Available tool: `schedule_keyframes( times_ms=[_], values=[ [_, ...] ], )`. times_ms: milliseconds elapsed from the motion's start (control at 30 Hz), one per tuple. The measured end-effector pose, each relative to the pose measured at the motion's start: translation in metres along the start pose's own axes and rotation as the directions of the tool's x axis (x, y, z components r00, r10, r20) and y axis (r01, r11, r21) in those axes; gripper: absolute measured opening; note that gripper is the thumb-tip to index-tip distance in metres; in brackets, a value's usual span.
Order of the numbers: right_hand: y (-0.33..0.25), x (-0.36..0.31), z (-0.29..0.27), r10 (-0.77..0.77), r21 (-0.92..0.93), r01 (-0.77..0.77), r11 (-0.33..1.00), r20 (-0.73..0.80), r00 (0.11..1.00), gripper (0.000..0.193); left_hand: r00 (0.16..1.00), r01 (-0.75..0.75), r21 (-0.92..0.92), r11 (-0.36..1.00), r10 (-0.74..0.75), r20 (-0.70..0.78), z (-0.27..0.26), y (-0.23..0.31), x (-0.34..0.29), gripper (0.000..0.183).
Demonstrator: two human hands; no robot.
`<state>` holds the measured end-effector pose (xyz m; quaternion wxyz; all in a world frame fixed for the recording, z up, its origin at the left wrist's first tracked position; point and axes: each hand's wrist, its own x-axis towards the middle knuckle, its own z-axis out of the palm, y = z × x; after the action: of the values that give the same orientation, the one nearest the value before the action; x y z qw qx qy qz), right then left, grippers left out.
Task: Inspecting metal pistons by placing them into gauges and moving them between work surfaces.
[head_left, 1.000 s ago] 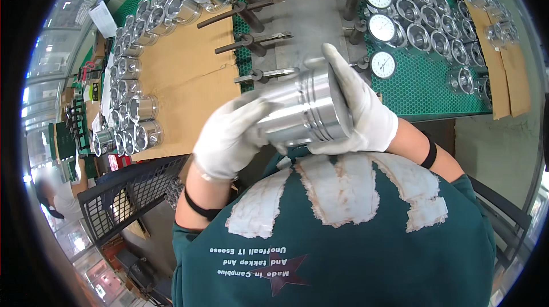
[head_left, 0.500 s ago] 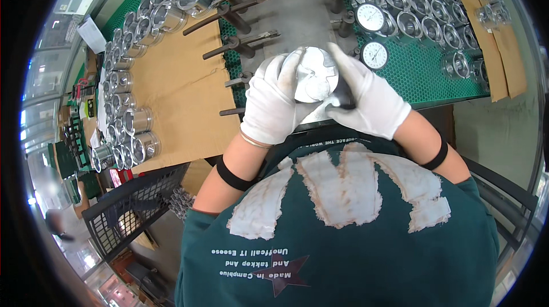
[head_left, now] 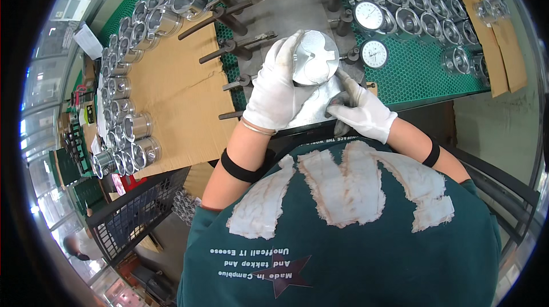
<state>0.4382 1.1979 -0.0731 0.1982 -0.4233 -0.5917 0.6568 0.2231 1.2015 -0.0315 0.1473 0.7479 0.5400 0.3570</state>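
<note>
My left hand (head_left: pixel 273 81), in a white glove, grips a silver piston (head_left: pixel 316 61) by its left side and far rim. The piston's round crown, with shaped recesses, faces up toward me. My right hand (head_left: pixel 364 110), also gloved, sits low to the right of the piston. Its index finger reaches up near the piston's lower right rim; the thumb points left. Dark grey shows between and below these fingers, either stained glove or a held thing; I cannot tell which. Under the piston lies a shiny metal surface (head_left: pixel 311 107) at the bench's near edge.
A steel plate (head_left: pixel 286 4) runs away from me, flanked by dark posts with rods (head_left: pixel 231 48). Dial gauges (head_left: pixel 374 54) stand on its right. Several pistons line the cardboard (head_left: pixel 177 84) at left; more (head_left: pixel 420 4) fill the green mat (head_left: pixel 409 81) at right. A black crate (head_left: pixel 137 210) stands lower left.
The piston has moved slightly away from me, its crown showing more fully. My right hand has come off the piston's right side and moved down toward me. My left hand keeps its hold.
</note>
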Motion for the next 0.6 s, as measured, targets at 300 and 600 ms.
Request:
schedule_keyframes(
  times_ms=[300, 600],
  values=[
    [-0.009, 0.001, -0.001, 0.013, -0.034, -0.013, 0.999, 0.005, 1.000, 0.093, 0.998, 0.067, -0.012, 0.998, -0.067, 0.000, 0.005, -0.001, -0.001, 0.095],
    [-0.021, 0.004, 0.001, 0.031, -0.146, -0.033, 0.989, -0.017, 0.999, 0.095, 0.997, 0.083, 0.006, 0.997, -0.083, -0.008, 0.001, -0.001, 0.000, 0.094]
  ],
)
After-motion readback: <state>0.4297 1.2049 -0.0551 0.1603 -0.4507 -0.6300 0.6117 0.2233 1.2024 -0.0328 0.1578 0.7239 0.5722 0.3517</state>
